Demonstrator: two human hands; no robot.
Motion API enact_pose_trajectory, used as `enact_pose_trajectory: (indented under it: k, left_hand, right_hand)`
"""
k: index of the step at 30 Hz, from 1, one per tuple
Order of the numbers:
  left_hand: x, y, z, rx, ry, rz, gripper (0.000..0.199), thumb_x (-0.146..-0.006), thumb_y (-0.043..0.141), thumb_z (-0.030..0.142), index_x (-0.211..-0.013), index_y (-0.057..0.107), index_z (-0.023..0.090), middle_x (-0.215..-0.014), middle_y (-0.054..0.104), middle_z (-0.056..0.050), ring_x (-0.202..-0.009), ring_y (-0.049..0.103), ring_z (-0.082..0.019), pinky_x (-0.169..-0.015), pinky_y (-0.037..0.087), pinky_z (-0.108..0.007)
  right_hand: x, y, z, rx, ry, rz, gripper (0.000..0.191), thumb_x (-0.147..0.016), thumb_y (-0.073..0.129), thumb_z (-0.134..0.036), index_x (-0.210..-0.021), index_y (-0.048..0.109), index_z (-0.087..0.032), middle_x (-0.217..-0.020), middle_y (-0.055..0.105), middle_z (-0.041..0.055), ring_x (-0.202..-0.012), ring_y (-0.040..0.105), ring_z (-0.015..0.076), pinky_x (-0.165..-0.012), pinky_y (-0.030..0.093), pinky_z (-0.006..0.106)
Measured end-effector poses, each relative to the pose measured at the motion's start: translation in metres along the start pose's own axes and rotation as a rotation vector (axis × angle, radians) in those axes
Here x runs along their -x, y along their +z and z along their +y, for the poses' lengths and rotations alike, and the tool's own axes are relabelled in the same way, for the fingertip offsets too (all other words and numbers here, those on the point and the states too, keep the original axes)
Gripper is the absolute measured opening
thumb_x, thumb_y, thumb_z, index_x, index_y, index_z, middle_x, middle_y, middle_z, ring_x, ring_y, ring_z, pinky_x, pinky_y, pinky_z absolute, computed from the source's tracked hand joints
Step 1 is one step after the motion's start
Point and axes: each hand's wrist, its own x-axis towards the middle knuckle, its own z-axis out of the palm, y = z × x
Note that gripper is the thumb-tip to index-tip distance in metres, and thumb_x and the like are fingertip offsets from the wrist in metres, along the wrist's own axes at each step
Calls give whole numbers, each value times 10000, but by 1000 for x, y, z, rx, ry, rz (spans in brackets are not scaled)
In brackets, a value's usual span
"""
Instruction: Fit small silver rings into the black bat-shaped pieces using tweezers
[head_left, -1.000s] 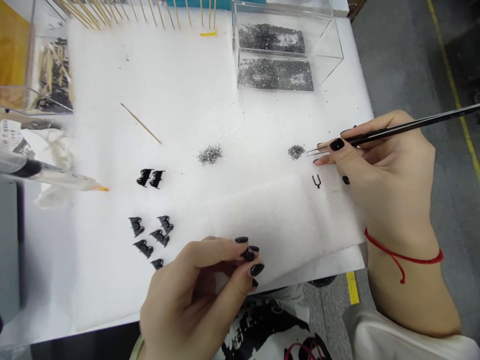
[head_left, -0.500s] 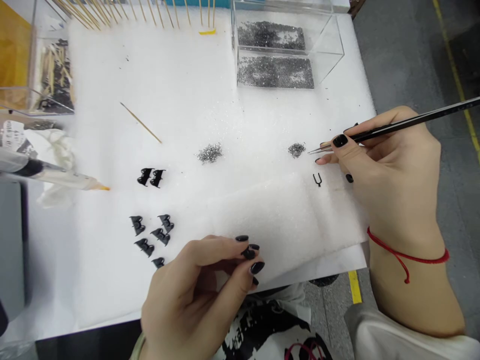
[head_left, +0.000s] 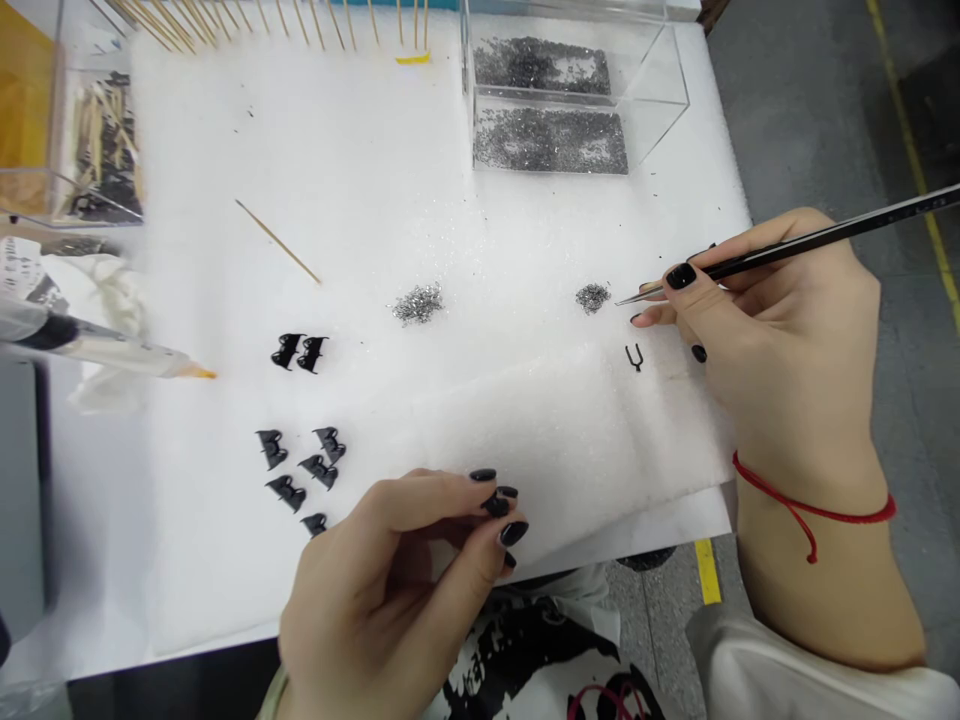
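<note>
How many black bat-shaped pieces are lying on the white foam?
7 visible: the upper pair's left piece and right piece; below, upper-left one, upper-right one, middle one, lower-left one, and lowest one, partly behind the left grip, which may hide more.

On foam sheet (head_left: 337, 120): stick (head_left: 277, 241) left of granule piles (head_left: 418, 303), box (head_left: 641, 80) behind right-hand pile (head_left: 593, 297).

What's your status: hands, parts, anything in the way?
Left hand: pinching small black piece. Right hand: holding tweezers, tips just right of nearer glittery pile. Nothing visible between tips and pile.
</note>
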Motion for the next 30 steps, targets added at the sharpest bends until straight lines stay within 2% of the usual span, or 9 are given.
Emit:
enact_pose_trajectory:
  k: [9, 13, 16, 18, 20, 22, 24, 28, 30]
  left_hand:
    - [4, -3, 4, 6, -5, -6, 393, -890, 732, -82, -1098, 748, 251, -959, 840, 45, -681, 811, -99, -630, 675, -91]
    - [2, -3, 1, -2, 5, -6, 389, -900, 735, -74, -1109, 742, 253, -948, 835, 43, -644, 801, -104, -602, 677, -109]
    - [-1, -3, -3, 37, 37, -52, 401, -913, 734, -68, -1149, 723, 256, -956, 832, 41, -648, 809, -116, -591, 688, -126]
    - [-2, -3, -5, 60, 51, -67, 414, -923, 730, -67, -1172, 713, 263, -959, 829, 40, -669, 814, -117, -588, 688, -126]
    - [-2, -2, -6, 54, 52, -65, 402, -935, 747, -46, -1178, 710, 273, -960, 831, 37, -684, 814, -117, -593, 689, -131]
    - [-2, -2, -7, 43, 54, -68, 379, -947, 772, -9, -1180, 707, 283, -963, 837, 36, -682, 808, -117, -593, 691, -141]
    - [-1, -1, -7, 42, 50, -66, 360, -955, 782, 15, -1174, 706, 291, -978, 843, 38, -678, 803, -115, -591, 690, -147]
    - [0, -2, -6, 31, 44, -58, 347, -958, 781, 27, -1164, 705, 296, -986, 843, 36, -653, 794, -118, -558, 680, -158]
    - [0, -2, -5, 24, 47, -63, 347, -958, 781, 29, -1167, 704, 296, -969, 839, 31, -629, 785, -126, -534, 676, -175]
  right_hand:
    - [-3, -1, 5, -47, -5, -22, 222, -892, 864, -127, -889, 700, -278, -806, 737, -14, -714, 806, 213, -590, 687, 344]
    - [0, -2, 3, -143, -15, -65, 227, -857, 903, -133, -879, 729, -277, -745, 751, -23, -635, 782, 213, -533, 650, 342]
    - [9, 0, -8, -217, -76, -162, 203, -905, 861, -112, -954, 776, -290, -798, 757, -19, -672, 782, 207, -559, 664, 379]
    - [16, 4, -18, -277, -211, -289, 284, -877, 841, -36, -998, 790, -288, -829, 762, -17, -717, 798, 206, -556, 686, 376]
    - [21, 8, -25, -287, -340, -466, 366, -835, 817, 34, -1025, 777, -276, -845, 795, -11, -753, 819, 198, -558, 701, 325]
    - [24, 12, -28, -279, -403, -603, 376, -824, 797, 48, -1024, 744, -266, -842, 827, -6, -772, 829, 178, -588, 702, 258]
    - [25, 15, -27, -278, -409, -659, 349, -846, 754, 36, -1014, 725, -268, -829, 838, -8, -767, 831, 168, -596, 700, 233]
    - [25, 15, -22, -277, -425, -683, 368, -843, 735, 19, -1019, 738, -304, -857, 838, -13, -701, 818, 183, -522, 692, 260]
    - [26, 12, -20, -264, -398, -693, 388, -831, 738, 23, -1032, 742, -309, -895, 841, -5, -732, 824, 189, -575, 709, 270]
